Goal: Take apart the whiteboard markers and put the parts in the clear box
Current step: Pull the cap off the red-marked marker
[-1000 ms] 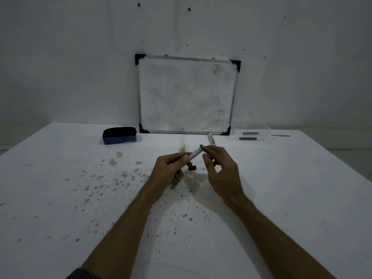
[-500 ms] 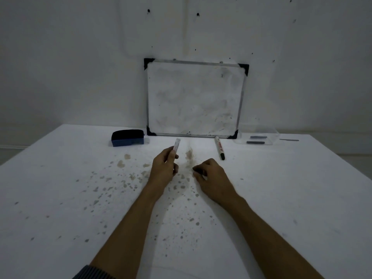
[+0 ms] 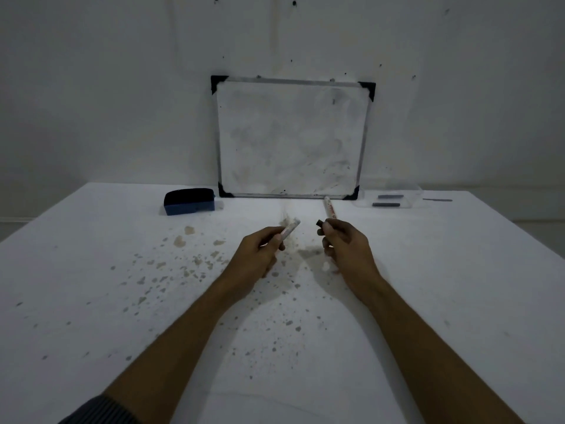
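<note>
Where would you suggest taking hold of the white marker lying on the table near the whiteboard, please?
Grip the white marker around its bare middle barrel, coming from above with the fingers across its width. It lies flat, pointing away toward the whiteboard, and its near end is hidden behind the right hand.

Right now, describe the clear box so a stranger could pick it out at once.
Start at the whiteboard leaning against the wall at the table's far edge. Just right of its lower right corner sits the clear box, a low see-through tray. Unlike the solid blue eraser left of the board, it is transparent and holds two dark sticks.
</note>
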A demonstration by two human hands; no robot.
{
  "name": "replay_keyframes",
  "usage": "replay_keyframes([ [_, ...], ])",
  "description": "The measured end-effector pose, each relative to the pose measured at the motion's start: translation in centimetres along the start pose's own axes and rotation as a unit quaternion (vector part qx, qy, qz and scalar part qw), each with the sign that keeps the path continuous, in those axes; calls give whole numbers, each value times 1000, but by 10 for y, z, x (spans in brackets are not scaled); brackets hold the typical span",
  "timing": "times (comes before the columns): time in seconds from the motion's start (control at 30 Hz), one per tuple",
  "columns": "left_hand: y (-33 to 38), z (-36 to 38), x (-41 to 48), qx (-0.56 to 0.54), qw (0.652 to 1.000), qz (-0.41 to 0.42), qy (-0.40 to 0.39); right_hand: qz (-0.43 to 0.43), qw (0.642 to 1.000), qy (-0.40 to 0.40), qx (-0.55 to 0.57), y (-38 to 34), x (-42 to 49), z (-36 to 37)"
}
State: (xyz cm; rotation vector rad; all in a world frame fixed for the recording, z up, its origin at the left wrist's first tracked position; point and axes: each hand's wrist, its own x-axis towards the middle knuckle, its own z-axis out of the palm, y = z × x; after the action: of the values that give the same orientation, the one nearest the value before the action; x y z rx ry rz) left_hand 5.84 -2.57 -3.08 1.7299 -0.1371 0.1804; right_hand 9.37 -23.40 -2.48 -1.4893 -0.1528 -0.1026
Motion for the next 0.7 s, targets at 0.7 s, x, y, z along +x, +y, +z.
replay_keyframes([
  [0.7, -1, -4, -9, 113, 991, 50, -42, -48, 995, -9, -87, -6, -8, 3],
])
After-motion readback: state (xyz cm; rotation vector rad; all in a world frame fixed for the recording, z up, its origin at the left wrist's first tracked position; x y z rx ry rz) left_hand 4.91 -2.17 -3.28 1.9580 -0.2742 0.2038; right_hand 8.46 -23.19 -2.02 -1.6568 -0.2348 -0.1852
